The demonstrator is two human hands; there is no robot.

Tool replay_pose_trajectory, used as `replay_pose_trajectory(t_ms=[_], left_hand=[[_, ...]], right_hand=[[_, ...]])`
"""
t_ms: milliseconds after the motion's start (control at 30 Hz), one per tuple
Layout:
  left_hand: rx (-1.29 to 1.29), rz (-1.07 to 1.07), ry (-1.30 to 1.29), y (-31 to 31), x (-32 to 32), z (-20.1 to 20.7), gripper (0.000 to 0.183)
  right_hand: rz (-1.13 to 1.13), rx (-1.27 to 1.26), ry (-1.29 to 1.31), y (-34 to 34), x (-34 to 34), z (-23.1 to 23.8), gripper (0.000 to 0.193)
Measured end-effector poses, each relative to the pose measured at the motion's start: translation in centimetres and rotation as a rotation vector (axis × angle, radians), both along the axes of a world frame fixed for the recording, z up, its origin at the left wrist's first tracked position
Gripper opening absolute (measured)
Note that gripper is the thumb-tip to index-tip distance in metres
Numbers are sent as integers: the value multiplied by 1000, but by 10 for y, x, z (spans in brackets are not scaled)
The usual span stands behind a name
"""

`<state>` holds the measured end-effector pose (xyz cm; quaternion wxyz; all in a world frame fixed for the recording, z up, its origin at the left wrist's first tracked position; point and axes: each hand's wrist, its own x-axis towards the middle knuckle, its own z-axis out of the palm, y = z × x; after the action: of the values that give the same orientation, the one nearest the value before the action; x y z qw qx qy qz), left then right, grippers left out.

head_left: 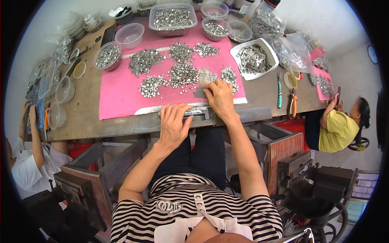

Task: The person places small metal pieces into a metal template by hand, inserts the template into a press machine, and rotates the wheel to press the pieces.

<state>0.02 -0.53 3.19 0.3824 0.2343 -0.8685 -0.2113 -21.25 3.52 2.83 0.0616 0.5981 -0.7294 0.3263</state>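
Hand work with small metal pieces at the front edge of a bench (87,95), read from left to right. Toward the left, a clear bowl (107,56) filled with such pieces stands at the left edge of a pink mat (117,91), which carries several loose piles (150,85) of them. The left hand (174,124) lies over the bench's front edge, fingers parted and thumb set apart; whether they grip anything cannot be told. Just beside them, silver pieces (197,111) lie in a narrow slot at that edge. A grey plate (199,93) rests on the mat's near part, against the fingertips of the right hand (220,99), which are bent downward; a firm grip cannot be confirmed. Farther right stands a white tray (274,56) of pieces. The step in hand appears to be arranging pieces at the slot; the next move likely calls for a steady left hand and fine right-hand placement.
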Motion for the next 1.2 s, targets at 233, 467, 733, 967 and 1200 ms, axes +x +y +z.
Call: replay_pose_trajectory(t_ms=[233, 467, 733, 967, 1200], left_hand=[[10, 9, 38, 1, -1, -7, 35], [-9, 28, 41, 2, -2, -10, 35], [5, 25, 35, 2, -2, -13, 36], [-9, 33, 29, 2, -1, -13, 37], [-2, 30, 35, 3, -1, -12, 38]], right_hand=[[23, 35, -23, 8, -19, 5, 7], [90, 36, -25, 5, -10, 13, 9], [5, 47, 172, -8, 1, 5, 9], [242, 11, -185, 13, 13, 18, 9], [328, -29, -321, 39, 38, 21, 14]])
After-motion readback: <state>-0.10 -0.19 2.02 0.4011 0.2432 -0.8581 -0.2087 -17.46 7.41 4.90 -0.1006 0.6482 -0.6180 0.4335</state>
